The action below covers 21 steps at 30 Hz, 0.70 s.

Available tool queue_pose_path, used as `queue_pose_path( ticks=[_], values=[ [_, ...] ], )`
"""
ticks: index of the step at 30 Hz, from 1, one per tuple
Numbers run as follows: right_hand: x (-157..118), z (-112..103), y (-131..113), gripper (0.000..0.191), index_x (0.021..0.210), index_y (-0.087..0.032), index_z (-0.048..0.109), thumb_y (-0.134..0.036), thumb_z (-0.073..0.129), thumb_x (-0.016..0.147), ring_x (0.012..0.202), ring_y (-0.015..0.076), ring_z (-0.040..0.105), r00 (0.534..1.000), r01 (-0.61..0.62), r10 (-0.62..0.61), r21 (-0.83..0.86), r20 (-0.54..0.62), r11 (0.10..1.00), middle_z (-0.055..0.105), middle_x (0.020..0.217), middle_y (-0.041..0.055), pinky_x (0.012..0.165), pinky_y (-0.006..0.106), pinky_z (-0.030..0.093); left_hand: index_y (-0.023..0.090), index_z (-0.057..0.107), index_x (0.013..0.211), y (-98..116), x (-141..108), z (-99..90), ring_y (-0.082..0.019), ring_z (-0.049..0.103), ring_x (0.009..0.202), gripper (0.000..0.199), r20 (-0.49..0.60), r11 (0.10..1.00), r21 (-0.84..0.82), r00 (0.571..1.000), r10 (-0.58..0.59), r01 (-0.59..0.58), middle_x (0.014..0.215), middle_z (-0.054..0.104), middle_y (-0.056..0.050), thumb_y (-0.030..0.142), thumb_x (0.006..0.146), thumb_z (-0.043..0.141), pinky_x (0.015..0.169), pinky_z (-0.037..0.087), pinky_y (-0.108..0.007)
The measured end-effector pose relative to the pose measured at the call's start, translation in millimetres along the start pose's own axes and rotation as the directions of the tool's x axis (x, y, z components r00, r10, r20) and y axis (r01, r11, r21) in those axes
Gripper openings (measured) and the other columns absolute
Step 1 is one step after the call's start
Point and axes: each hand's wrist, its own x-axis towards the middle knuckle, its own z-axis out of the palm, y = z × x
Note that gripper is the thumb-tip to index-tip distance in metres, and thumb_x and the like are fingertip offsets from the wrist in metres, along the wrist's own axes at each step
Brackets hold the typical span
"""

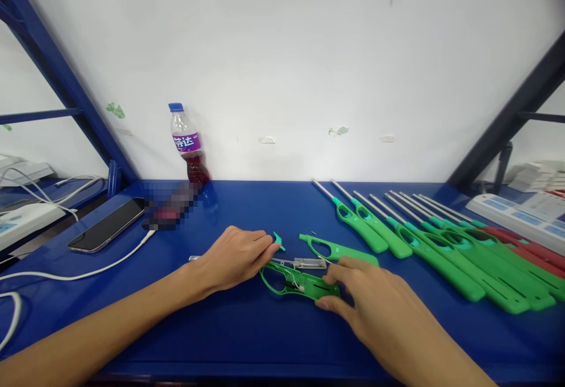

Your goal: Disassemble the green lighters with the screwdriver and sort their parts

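An opened green lighter half-shell [311, 284] lies on the blue table with a white wire and a dark part inside. My right hand [366, 293] grips its right end between thumb and fingers. At its left end my left hand [241, 254] is closed, fingers pressed together; what it pinches is hidden. A small teal trigger piece [278, 241] shows beside the left fingertips. Behind the shell lie a clear fuel tank [309, 263] and the other green half-shell [339, 250]. A metal tube end [193, 258] shows left of my left hand.
Several green lighters with metal rods [441, 257] lie in a row at the right, red ones [529, 251] beyond. A power strip [521, 213] is at the far right. At the left are a phone [108, 225], a white cable [119, 266] and a bottle [188, 142].
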Motion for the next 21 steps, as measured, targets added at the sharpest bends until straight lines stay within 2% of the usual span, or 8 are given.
queue_pose_path(
  ticks=[9, 15, 18, 21],
  values=[
    [3.9, -12.7, -9.2, 0.009, 0.095, -0.028, 0.08, -0.025, 0.084, 0.087, 0.086, 0.0276, 0.08, 0.984, -0.084, 0.08, 0.015, 0.161, 0.996, 0.079, 0.101, 0.0012, 0.064, 0.031, 0.047, 0.021, 0.043, 0.068, -4.7, -0.4, 1.7, -0.009, 0.032, 0.046, 0.046, -0.151, 0.999, -0.027, 0.988, 0.031, -0.035, 0.056, 0.044, 0.007, 0.023, 0.114, 0.039, 0.048, 0.022, -0.031],
    [3.0, -13.2, -11.5, 0.007, 0.098, -0.026, 0.079, -0.025, 0.08, 0.091, 0.086, 0.0269, 0.079, 0.977, -0.087, 0.085, 0.001, 0.193, 0.996, 0.078, 0.104, 0.0029, 0.062, 0.032, 0.043, 0.021, 0.04, 0.066, -20.2, 1.3, -5.5, -0.008, 0.027, 0.047, 0.046, -0.232, 1.0, -0.01, 0.973, -0.001, -0.001, 0.056, 0.037, 0.008, 0.019, 0.112, 0.044, 0.048, 0.023, -0.03],
    [2.3, -12.8, -12.8, 0.006, 0.095, -0.025, 0.078, -0.021, 0.078, 0.09, 0.084, 0.0242, 0.078, 0.985, -0.063, 0.06, 0.011, 0.159, 0.998, 0.077, 0.1, 0.0039, 0.06, 0.03, 0.042, 0.02, 0.044, 0.067, -33.3, -2.6, -3.4, -0.007, 0.03, 0.046, 0.045, -0.229, 0.999, 0.017, 0.973, -0.039, 0.044, 0.057, 0.037, 0.009, 0.02, 0.112, 0.047, 0.047, 0.027, -0.025],
    [1.5, -10.7, -12.8, 0.003, 0.09, -0.022, 0.077, -0.021, 0.078, 0.088, 0.083, 0.022, 0.077, 0.99, -0.038, 0.035, 0.019, 0.137, 0.999, 0.076, 0.096, 0.0057, 0.06, 0.027, 0.044, 0.016, 0.061, 0.084, -48.8, -11.6, 3.4, -0.007, 0.046, 0.051, 0.028, -0.181, 0.993, 0.056, 0.979, -0.09, 0.102, 0.068, 0.053, 0.007, 0.029, 0.108, 0.061, 0.051, 0.044, -0.02]
  ],
)
